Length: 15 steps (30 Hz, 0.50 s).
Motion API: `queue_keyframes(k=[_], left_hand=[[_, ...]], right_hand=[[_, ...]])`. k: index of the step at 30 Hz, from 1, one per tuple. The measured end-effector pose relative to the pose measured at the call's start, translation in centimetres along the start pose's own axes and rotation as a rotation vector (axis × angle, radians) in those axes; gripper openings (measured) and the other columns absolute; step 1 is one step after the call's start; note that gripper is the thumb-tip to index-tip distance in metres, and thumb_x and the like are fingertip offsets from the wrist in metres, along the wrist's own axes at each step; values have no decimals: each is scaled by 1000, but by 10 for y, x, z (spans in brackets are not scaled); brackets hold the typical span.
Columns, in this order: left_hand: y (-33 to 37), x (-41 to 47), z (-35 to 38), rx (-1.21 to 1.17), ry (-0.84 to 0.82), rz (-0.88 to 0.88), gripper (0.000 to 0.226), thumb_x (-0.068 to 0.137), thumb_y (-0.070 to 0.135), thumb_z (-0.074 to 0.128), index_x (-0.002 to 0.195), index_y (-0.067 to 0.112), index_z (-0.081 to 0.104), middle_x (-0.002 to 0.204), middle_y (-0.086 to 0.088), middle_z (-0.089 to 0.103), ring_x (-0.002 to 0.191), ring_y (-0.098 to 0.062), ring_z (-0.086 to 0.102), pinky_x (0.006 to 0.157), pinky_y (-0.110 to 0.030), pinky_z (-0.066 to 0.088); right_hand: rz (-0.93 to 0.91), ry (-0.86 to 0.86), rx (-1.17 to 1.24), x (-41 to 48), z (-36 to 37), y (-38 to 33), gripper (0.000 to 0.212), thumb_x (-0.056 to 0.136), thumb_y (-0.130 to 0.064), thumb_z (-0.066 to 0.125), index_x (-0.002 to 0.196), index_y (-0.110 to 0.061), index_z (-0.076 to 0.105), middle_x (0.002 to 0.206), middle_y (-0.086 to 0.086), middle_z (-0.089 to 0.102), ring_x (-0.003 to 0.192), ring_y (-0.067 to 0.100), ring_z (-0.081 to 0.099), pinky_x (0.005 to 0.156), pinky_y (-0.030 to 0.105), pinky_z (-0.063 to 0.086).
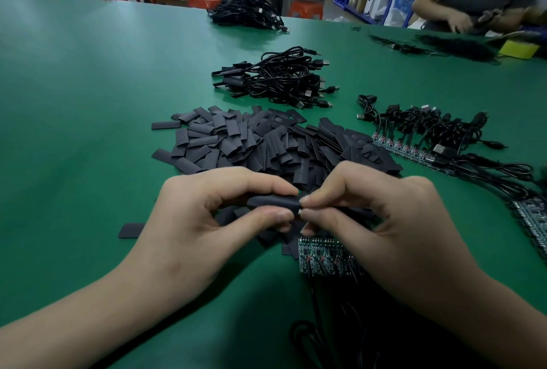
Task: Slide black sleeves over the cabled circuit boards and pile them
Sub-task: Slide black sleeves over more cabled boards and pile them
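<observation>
The left hand [189, 220] has its grip clamped on a sleeve [273, 202], held just above the desk [88, 102]. The right hand [384, 220] pinches its grip together at the sleeve's right mouth, probably on a board hidden between the fingertips. If the left grip flattens that mouth, the board could jam at the rim, or its cable could snag the boards [322, 256] lying below the right grip.
</observation>
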State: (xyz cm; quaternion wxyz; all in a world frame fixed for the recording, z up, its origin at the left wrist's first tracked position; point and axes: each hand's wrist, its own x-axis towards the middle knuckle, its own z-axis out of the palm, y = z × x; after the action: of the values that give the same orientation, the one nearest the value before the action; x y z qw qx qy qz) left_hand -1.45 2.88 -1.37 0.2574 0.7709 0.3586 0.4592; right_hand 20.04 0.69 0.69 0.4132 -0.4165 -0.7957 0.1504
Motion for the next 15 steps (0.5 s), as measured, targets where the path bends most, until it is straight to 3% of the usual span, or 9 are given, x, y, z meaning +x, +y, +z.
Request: queue_keyframes(k=[3, 6, 13, 15], left_hand=[[0, 0, -1, -5, 23, 0, 20, 81, 33, 78, 100, 32, 75, 95, 19, 75, 89, -3, 72, 81, -14, 51], [0, 0, -4, -25, 79, -17, 21, 80, 33, 80, 101, 31, 75, 96, 19, 76, 89, -2, 73, 81, -15, 53], [2, 0, -3, 35, 70, 19, 20, 81, 35, 79, 101, 32, 74, 97, 21, 74, 91, 0, 71, 82, -12, 50], [3, 0, -3, 38, 54, 29, 19, 83, 36, 76, 102, 33, 74, 97, 19, 74, 91, -2, 71, 82, -13, 50]], right_hand=[[63, 11, 75, 0, 0, -1, 17, 86, -17, 78, 93, -20, 63, 82, -19, 76, 78, -5, 73, 71, 13, 55], [100, -3, 81, 3, -4, -1, 14, 87, -25, 76, 96, -26, 65, 83, -19, 75, 85, 2, 74, 76, 24, 57], [87, -10, 83, 1, -2, -2, 8, 90, -20, 73, 87, -25, 69, 81, -18, 76, 76, 5, 75, 67, 37, 59], [74, -1, 65, 1, -1, -3, 7, 89, -19, 74, 86, -23, 70, 80, -18, 76, 77, 1, 74, 68, 33, 58]])
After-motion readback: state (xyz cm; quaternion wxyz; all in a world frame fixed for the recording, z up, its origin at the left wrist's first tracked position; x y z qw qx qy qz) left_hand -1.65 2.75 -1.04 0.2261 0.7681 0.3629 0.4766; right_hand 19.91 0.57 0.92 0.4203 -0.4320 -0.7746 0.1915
